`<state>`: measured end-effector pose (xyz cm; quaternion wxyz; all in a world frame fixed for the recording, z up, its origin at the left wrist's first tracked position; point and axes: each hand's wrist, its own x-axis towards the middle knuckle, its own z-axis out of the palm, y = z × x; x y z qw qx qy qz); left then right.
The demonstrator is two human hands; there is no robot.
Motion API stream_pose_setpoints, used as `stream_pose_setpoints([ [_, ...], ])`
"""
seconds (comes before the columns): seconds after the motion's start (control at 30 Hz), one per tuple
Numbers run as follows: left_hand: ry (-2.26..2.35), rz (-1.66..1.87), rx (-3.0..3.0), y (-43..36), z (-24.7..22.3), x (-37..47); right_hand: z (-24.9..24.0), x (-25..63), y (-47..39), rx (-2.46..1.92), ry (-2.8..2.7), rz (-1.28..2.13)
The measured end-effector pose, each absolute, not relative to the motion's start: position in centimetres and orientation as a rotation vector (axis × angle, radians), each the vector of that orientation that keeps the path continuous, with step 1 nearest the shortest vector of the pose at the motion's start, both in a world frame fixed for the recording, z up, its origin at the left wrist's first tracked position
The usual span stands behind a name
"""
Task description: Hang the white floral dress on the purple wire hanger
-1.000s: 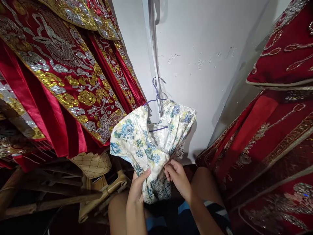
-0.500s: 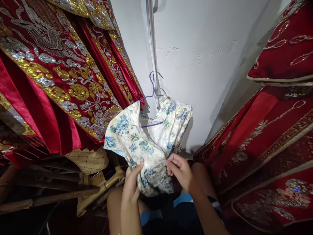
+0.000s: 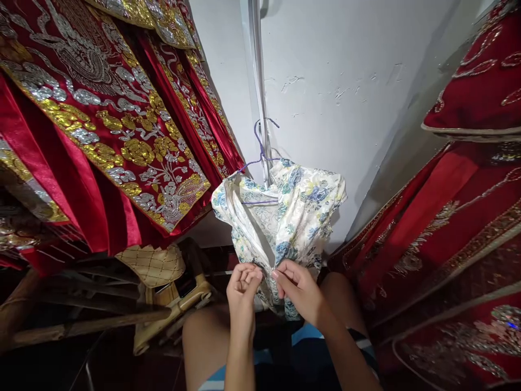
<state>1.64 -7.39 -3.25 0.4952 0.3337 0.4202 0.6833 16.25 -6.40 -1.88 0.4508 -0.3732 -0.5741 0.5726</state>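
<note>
A short-sleeved white floral blouse (image 3: 309, 212) with blue and yellow flowers hangs in front of me on a purple hanger (image 3: 262, 157). Its front gapes from the neckline down to where my hands are. My left hand (image 3: 243, 285) is closed in a pinch on the left front edge of the cloth. Close beside it, my right hand (image 3: 297, 285) pinches the right front edge with thumb and forefinger. Any small fastener between the fingertips is too small to make out. The lower part of the blouse is partly behind my hands.
Red garments with gold and silver embroidery (image 3: 138, 152) hang at left; beaded red garments (image 3: 423, 217) hang at right. A white wall (image 3: 325, 65) with a metal strip stands behind. A bamboo frame (image 3: 175, 315) and a quilted gold item (image 3: 157, 263) are lower left.
My left hand has left the blouse's left side and come right and up to the front edge by my right hand. The blouse has turned to face me more squarely.
</note>
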Motion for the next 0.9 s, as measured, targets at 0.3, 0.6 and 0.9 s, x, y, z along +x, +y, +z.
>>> stream_pose_setpoints([
  [0.3, 0.337, 1.654, 0.400, -8.9, 0.7, 3.3, -0.8, 17.8, -7.2, -0.998, -1.484, 1.282],
  [0.6, 0.115, 1.621, 0.484, -10.9, 2.3, 3.6, -0.7, 17.3, -7.2, -0.974, -1.526, 1.264],
  [0.9, 0.091, 1.575, 0.473, -11.1, 2.5, 3.6, -0.4, 17.8, -7.9, -0.977, -1.472, 1.123],
])
